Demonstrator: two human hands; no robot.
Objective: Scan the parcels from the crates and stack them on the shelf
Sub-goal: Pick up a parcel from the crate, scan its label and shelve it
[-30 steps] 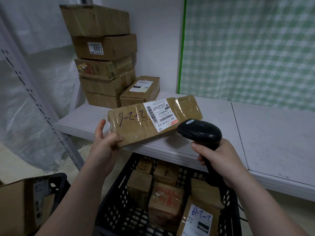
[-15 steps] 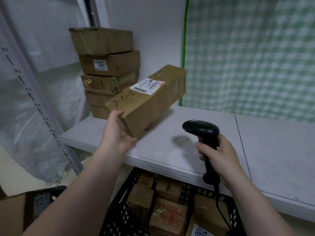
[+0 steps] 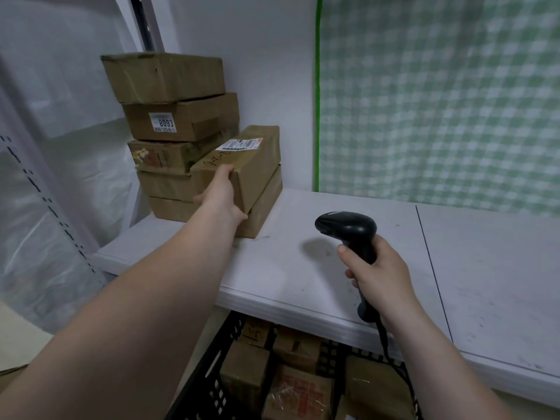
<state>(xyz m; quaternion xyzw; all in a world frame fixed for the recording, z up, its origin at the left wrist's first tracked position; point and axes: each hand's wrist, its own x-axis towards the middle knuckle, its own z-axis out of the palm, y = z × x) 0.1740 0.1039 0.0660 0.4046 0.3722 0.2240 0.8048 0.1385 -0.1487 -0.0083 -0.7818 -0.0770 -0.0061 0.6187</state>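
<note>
My left hand (image 3: 222, 194) grips the near end of a long brown parcel (image 3: 257, 159) with a white label and handwritten numbers. That parcel lies on top of another brown parcel (image 3: 263, 207) on the white shelf (image 3: 303, 268), beside a tall stack of parcels (image 3: 169, 125) in the back left corner. My right hand (image 3: 378, 274) holds a black barcode scanner (image 3: 348, 228) by its handle, above the shelf's front part. Below the shelf edge, a black crate (image 3: 200, 386) holds several brown parcels (image 3: 245, 371).
A green checked curtain (image 3: 439, 101) hangs behind the shelf on the right. Clear plastic sheeting (image 3: 45, 207) covers the shelf frame at left. The scanner's cable (image 3: 391, 356) drops toward the crate. A seam (image 3: 433, 268) splits the shelf boards.
My left hand has carried the long parcel from mid-air back and left, and set it on the low parcel beside the stack. The scanner hand stayed about where it was.
</note>
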